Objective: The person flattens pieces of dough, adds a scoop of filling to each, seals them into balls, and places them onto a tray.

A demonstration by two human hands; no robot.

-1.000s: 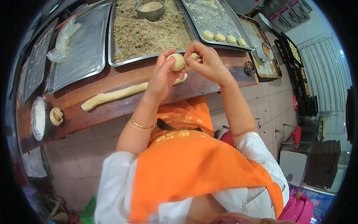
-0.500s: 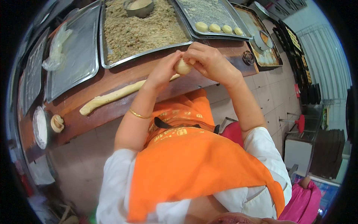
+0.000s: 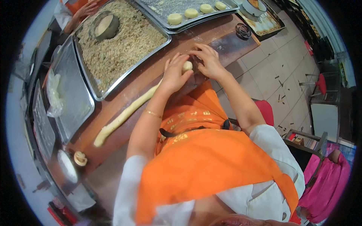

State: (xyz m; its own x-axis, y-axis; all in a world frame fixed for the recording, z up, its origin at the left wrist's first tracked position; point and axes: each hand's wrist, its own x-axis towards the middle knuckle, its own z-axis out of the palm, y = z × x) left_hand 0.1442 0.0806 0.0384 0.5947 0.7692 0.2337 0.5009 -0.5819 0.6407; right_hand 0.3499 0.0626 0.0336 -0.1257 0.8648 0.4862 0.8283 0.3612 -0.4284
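Note:
A pale, smooth dough ball (image 3: 187, 67) is between my hands near the front edge of the wooden table. My left hand (image 3: 174, 73) curls round its left side, thumb below and fingers above. My right hand (image 3: 208, 62) is just to the right, its fingers spread and bent, holding nothing. Whether the ball touches the tabletop is hard to see. A long dough rope (image 3: 126, 115) runs from under my left wrist toward the near left. Several flattened round dough pieces (image 3: 191, 13) stand in a row on a floured tray (image 3: 156, 8).
A large tray (image 3: 132, 67) of crumbly filling holds a round metal bowl (image 3: 104, 25). Left are a metal tray (image 3: 77, 113) with a plastic bag (image 3: 55, 94), a white-filled bowl (image 3: 68, 165) and a dough lump (image 3: 80, 158). Metal rings (image 3: 243, 31) lie right. Another person's hand (image 3: 88, 8) appears far left.
My right hand has come off the dough ball and spread its fingers; both hands are lower over the table. The view has turned, and another person's hands now show at the far left.

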